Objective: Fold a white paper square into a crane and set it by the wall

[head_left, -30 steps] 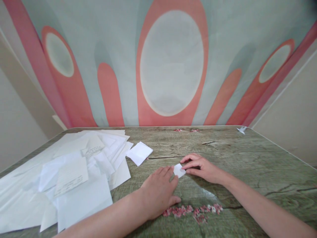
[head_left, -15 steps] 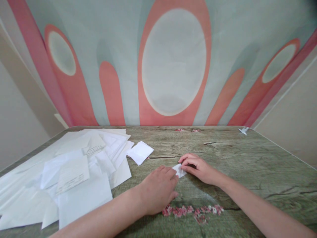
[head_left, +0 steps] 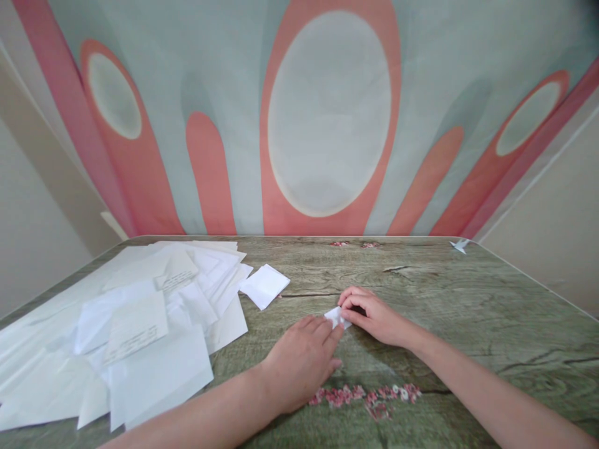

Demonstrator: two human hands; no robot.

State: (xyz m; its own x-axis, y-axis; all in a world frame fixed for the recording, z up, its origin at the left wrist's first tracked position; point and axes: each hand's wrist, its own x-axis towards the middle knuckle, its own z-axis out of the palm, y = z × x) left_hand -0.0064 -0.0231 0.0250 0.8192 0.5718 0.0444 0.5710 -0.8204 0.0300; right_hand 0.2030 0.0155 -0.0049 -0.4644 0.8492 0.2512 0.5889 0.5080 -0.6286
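A small folded white paper (head_left: 337, 316) lies on the wood-patterned table between both hands. My left hand (head_left: 306, 355) rests flat on the table with its fingers extended, the fingertips pressing on the paper's left side. From the right, my right hand (head_left: 372, 315) grips the paper's right edge between curled fingers and thumb. Part of the paper is hidden under the fingers. Up and to the left of it lies a small stack of white square sheets (head_left: 265, 286).
A large heap of loose white papers (head_left: 159, 380) covers the table's left side. A small pale folded paper shape (head_left: 459, 246) sits at the far right corner. Pink flower prints (head_left: 341, 395) mark the wooden table (head_left: 468, 312). A patterned wall covering (head_left: 243, 125) rises behind.
My left hand has shifted slightly right, its fingers covering the paper's lower left part more. My right hand has barely moved and keeps its hold.
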